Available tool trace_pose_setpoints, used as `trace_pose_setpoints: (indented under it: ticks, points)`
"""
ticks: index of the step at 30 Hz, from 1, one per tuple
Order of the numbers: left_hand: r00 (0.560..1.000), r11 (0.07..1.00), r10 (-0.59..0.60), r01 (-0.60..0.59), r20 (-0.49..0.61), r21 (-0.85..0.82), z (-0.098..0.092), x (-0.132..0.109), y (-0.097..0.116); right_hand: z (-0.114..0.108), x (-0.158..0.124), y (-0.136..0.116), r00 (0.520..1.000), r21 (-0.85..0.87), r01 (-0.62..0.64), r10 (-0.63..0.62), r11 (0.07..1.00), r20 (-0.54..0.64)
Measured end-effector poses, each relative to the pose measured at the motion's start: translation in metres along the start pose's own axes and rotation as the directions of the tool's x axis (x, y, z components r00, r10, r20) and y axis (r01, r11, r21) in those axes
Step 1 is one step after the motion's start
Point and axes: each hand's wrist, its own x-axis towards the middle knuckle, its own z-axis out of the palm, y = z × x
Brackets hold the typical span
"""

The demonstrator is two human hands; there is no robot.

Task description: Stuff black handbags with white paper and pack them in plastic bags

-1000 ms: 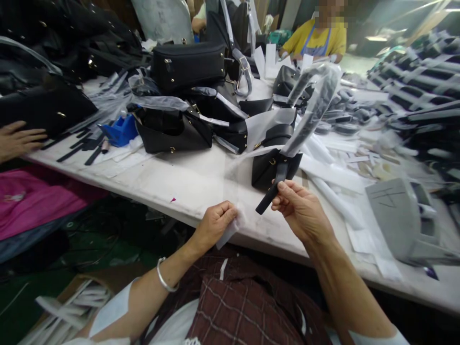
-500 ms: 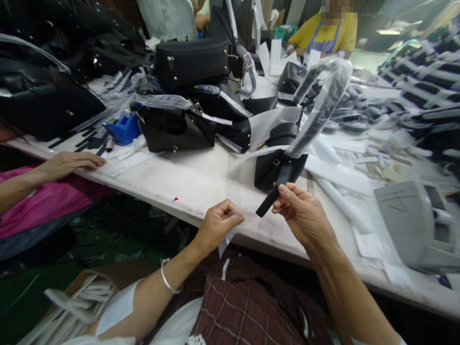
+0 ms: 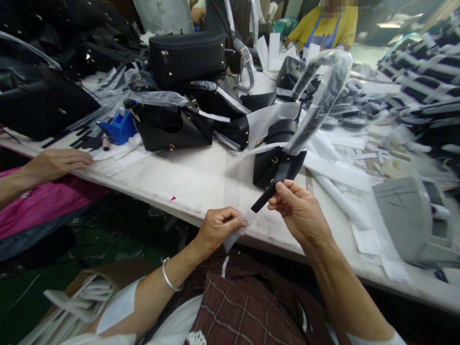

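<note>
My right hand (image 3: pixel 300 213) is closed on the bare lower end of a black bag strap (image 3: pixel 276 179). The strap arches up and away, its upper part wrapped in a clear plastic sleeve (image 3: pixel 323 93). My left hand (image 3: pixel 217 227) pinches a thin translucent film strip (image 3: pixel 235 191) that rises toward the strap; its lower end hangs below my fingers at the table's near edge. A small black handbag (image 3: pixel 268 165) lies just behind the strap on the white table (image 3: pixel 194 179).
Several black handbags (image 3: pixel 187 57) and plastic wrappers are piled at the back. A blue tape holder (image 3: pixel 117 127) sits left. Another person's hand (image 3: pixel 53 163) rests on the table's left edge. A grey moulded part (image 3: pixel 406 215) lies right. A person in yellow (image 3: pixel 323 33) sits opposite.
My left hand has shifted slightly right and lower with the film. The strap's end has moved a little left. The other person's hand has come to rest flat on the table's left edge.
</note>
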Motion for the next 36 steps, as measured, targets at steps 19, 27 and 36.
trace_pose_setpoints:
  ticks: [19,27,36]
  points:
    - [0.998,0.992,0.053,-0.049,-0.035,0.115,0.005,0.007,0.007,-0.004,0.000,0.000,1.000,-0.052,-0.006,0.006,0.999,-0.001]
    - [0.997,0.991,0.064,-0.059,-0.037,0.120,0.004,0.006,0.003,-0.001,0.001,0.001,1.000,0.002,-0.020,0.020,1.000,0.022]
    - [0.996,0.999,0.035,-0.033,-0.077,0.036,0.011,0.007,0.008,-0.005,0.002,0.006,1.000,-0.075,-0.017,0.016,0.997,-0.014]
